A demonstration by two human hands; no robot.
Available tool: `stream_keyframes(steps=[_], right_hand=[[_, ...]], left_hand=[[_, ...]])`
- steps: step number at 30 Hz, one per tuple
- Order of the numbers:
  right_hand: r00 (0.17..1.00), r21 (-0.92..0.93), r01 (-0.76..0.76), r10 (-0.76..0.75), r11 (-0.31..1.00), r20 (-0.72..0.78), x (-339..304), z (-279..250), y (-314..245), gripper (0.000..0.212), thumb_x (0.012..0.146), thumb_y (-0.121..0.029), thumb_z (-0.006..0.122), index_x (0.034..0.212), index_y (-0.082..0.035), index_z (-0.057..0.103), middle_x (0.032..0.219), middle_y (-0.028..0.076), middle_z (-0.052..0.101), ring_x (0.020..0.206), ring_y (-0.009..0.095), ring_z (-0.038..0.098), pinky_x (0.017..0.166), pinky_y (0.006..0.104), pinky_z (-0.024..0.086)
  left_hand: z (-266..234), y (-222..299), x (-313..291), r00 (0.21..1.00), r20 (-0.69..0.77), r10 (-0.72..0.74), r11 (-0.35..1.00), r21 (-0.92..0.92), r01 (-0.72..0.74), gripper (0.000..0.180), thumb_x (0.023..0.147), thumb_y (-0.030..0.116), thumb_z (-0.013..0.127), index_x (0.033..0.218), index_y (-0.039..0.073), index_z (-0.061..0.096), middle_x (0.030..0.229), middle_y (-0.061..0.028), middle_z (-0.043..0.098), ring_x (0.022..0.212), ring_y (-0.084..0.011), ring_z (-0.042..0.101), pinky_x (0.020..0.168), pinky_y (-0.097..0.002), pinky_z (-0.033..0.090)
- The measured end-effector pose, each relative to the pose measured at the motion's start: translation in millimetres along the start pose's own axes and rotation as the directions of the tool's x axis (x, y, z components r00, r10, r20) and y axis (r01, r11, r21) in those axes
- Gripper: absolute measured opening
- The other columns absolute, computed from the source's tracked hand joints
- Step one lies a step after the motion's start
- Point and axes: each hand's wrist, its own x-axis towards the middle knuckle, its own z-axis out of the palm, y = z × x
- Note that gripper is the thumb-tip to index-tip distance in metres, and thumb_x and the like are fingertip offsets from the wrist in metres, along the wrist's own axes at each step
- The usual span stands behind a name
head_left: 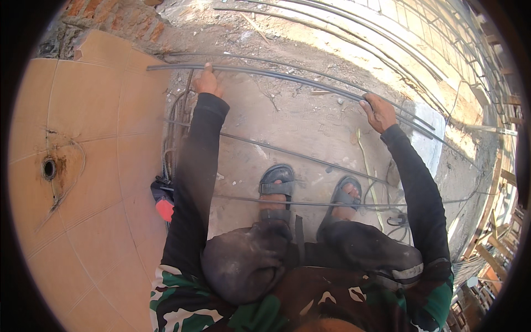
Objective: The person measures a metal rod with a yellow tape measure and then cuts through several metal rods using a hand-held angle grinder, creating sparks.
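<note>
A few long, thin steel rods [287, 76] run side by side across the far part of my view, held above the ground. My left hand [208, 84] grips them near their left end, its thumb lying over the top. Farther along to the right, my right hand [380, 112] is closed round the same rods. Their right ends reach on past that hand, over a pale flat slab [423, 119]. Just beyond lies another thin rod [265, 58], nearly parallel to them. Most of the fingers of both hands are hidden.
Orange tiles [91, 182] with a round hole cover the left side. Single rods [293, 149] cross the ground near my sandaled feet [279, 185]. A black-and-red object [164, 202] lies by the tile edge. More rods [343, 41] and a steel lattice [426, 27] are at the far right.
</note>
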Motion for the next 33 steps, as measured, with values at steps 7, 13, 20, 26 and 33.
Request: stream_keyframes(steps=[7, 13, 20, 26, 33], right_hand=[[0.95, 0.021, -0.16, 0.149, 0.987, 0.273, 10.4, 0.9, 7.3, 0.043, 0.095, -0.047, 0.05, 0.104, -0.007, 0.065, 0.088, 0.017, 0.067, 0.085, 0.037, 0.063, 0.075, 0.0458, 0.048], [0.922, 0.156, -0.253, 0.189, 0.955, 0.337, 19.3, 4.1, 13.5, 0.048, 0.092, -0.048, 0.053, 0.1, -0.003, 0.069, 0.089, 0.02, 0.067, 0.085, 0.037, 0.064, 0.075, 0.044, 0.049], [0.866, 0.168, -0.312, 0.207, 0.935, 0.455, 34.4, -5.2, 9.7, 0.047, 0.09, -0.046, 0.056, 0.095, -0.002, 0.071, 0.087, 0.02, 0.068, 0.081, 0.036, 0.064, 0.073, 0.0439, 0.049], [0.913, 0.103, -0.267, 0.217, 0.958, 0.345, 25.5, 13.4, 15.2, 0.047, 0.09, -0.047, 0.056, 0.097, -0.004, 0.072, 0.091, 0.019, 0.069, 0.085, 0.036, 0.065, 0.075, 0.0439, 0.05], [0.869, 0.187, -0.315, 0.204, 0.931, 0.45, 39.1, 13.2, 15.5, 0.045, 0.089, -0.047, 0.056, 0.09, -0.006, 0.073, 0.084, 0.017, 0.07, 0.08, 0.035, 0.065, 0.074, 0.0439, 0.05]], left_hand=[[-10.5, -19.6, 11.7, 0.984, -0.17, -0.056, 0.998, 0.0, 0.057, 0.035, 0.099, 0.003, 0.04, 0.13, -0.012, 0.031, 0.122, -0.0322, 0.053, 0.107, -0.0457, 0.06, 0.093, -0.0555, 0.054], [-25.5, -19.8, 26.3, 0.987, -0.095, -0.126, 0.992, -0.036, 0.123, 0.038, 0.1, 0.005, 0.041, 0.132, -0.012, 0.03, 0.126, -0.03, 0.052, 0.115, -0.0448, 0.056, 0.099, -0.0553, 0.049], [-25.8, -20.1, 38.2, 0.991, -0.038, -0.129, 0.991, -0.03, 0.128, 0.032, 0.1, 0.005, 0.043, 0.127, -0.011, 0.038, 0.122, -0.0266, 0.053, 0.112, -0.0405, 0.059, 0.091, -0.0546, 0.055], [-42.6, -29.0, 32.8, 0.963, -0.077, -0.257, 0.953, 0.147, 0.266, 0.029, 0.098, 0.001, 0.046, 0.123, -0.012, 0.041, 0.119, -0.0231, 0.055, 0.109, -0.039, 0.06, 0.092, -0.054, 0.055], [-53.7, -48.1, 35.9, 0.964, -0.243, 0.106, 0.729, 0.678, 0.09, 0.037, 0.097, 0.014, 0.055, 0.124, -0.007, 0.043, 0.12, -0.0216, 0.054, 0.111, -0.0358, 0.058, 0.095, -0.0477, 0.051]])
